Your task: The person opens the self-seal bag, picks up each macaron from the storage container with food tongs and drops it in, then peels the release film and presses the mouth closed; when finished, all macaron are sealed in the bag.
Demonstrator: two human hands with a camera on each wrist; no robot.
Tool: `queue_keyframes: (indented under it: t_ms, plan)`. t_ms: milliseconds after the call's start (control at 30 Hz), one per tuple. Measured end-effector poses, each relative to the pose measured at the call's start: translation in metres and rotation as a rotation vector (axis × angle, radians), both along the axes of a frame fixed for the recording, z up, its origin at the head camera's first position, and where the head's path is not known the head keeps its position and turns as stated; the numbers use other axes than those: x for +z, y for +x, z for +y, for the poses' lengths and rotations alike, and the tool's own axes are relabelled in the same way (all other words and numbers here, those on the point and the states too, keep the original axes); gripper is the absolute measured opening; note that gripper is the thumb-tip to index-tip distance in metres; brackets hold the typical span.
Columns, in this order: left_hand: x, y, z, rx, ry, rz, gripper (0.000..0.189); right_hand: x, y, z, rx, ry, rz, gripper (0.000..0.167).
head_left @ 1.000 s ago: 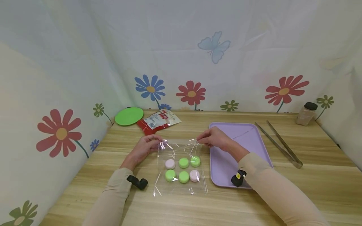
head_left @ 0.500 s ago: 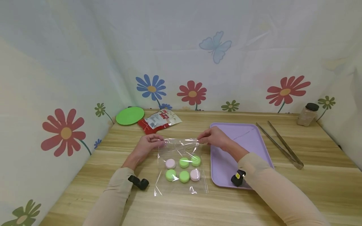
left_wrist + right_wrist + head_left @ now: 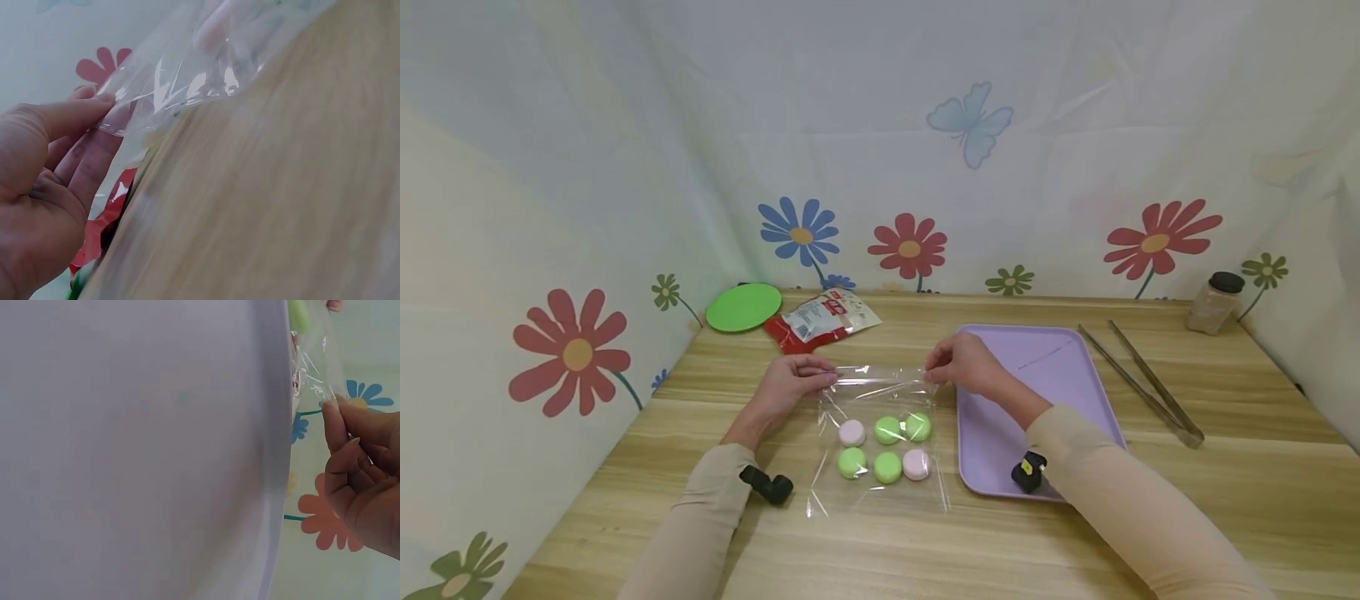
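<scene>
A clear plastic bag (image 3: 876, 398) lies on the wooden table with several macarons inside, in two rows. Some are light green, like the green macaron (image 3: 887, 467), and others are pale pink, like the pink macaron (image 3: 852, 432). My left hand (image 3: 784, 388) pinches the far left corner of the bag between thumb and fingers. In the left wrist view that thumb presses the film (image 3: 165, 87) against the fingers. At the far right corner, my right hand (image 3: 967, 364) pinches the bag's edge. The right wrist view shows its thumb and index fingertips (image 3: 331, 407) meeting on the film.
A purple tray (image 3: 1041, 454) lies right of the bag, under my right forearm. Metal tongs (image 3: 1142, 383) lie beyond it, and a black-lidded jar (image 3: 1212, 307) stands at the back right. A green plate (image 3: 743, 307) and a red-and-white packet (image 3: 822, 321) are at the back left.
My left fingertips have shifted slightly right along the bag's far edge. My right hand has moved a little, its fingers drawn in more. The macarons stay about where they were.
</scene>
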State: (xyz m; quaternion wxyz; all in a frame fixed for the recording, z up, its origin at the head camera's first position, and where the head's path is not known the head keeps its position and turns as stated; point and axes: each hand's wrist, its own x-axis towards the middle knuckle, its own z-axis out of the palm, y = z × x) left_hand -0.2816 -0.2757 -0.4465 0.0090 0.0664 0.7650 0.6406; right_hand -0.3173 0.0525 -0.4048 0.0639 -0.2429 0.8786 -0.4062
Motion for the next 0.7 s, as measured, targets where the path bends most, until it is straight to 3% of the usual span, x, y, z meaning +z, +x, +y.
queue_keyframes:
  t_ms: [167, 433, 567, 700]
  plan:
    - [0.004, 0.000, 0.003, 0.008, -0.116, 0.034, 0.027, 0.005, 0.003, 0.002, 0.038, 0.067, 0.069, 0.004]
    - [0.010, -0.009, 0.014, -0.021, -0.157, 0.070, 0.026, 0.016, 0.000, 0.008, 0.043, 0.136, 0.136, 0.006]
    - [0.013, -0.015, 0.015, -0.017, -0.195, 0.099, 0.031, 0.023, -0.006, 0.008, 0.036, 0.168, 0.140, 0.014]
    - [0.016, -0.013, 0.015, -0.005, -0.275, 0.096, 0.037, 0.026, -0.009, 0.015, 0.033, 0.215, 0.113, 0.021]
